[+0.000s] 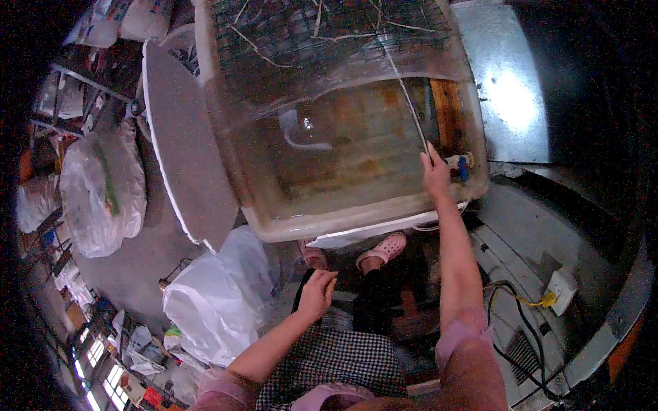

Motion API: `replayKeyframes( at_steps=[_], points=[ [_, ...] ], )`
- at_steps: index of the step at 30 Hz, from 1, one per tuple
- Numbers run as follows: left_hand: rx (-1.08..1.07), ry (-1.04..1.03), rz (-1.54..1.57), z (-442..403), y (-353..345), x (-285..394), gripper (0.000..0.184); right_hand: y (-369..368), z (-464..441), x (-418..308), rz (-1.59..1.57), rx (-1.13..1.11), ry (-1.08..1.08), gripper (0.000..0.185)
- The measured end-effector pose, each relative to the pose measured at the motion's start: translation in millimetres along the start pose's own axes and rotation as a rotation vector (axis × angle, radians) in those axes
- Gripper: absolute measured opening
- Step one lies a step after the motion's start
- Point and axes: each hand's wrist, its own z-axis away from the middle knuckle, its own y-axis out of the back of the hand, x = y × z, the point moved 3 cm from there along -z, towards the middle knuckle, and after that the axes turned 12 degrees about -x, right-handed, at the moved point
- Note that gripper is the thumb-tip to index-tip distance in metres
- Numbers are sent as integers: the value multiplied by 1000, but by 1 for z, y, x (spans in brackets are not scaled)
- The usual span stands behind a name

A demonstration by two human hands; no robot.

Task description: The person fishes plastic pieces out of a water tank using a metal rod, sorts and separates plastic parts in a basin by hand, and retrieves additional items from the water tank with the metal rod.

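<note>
Gripping a long, thin, pale rod [408, 96] by its near end with the right hand [436, 179], fingers folded closely round it. Pointing the long axis forward from that hand and slightly to the left, out over a big off-white tub [343, 223] of murky water. Reaching with the far tip towards dark green wire-like mesh [274, 42] strewn with straw-coloured stalks; too blurred there to tell touching from hovering. Just to the right of the gripping hand, a white valve with a blue handle [464, 167]; ahead of it, inside the tub wall, a rust-brown wooden board [449, 113]. And the left hand [317, 294]? Well apart from the rod, back and to the left of the right hand, near the body, fingertips gathered together with nothing visible between them. Clearly nearer to the rod with the right.
</note>
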Motion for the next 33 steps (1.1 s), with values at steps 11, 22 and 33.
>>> replayKeyframes(
  at_steps=[11,22,33],
  points=[
    [24,121,-20,41,29,-8,14,72,165,9,332,-126,-225,37],
    [43,55,-40,57,34,2,14,135,212,-23,442,-352,-360,38],
    [92,66,-52,62,36,3,14,160,256,-34,487,-379,-197,38]
  ],
)
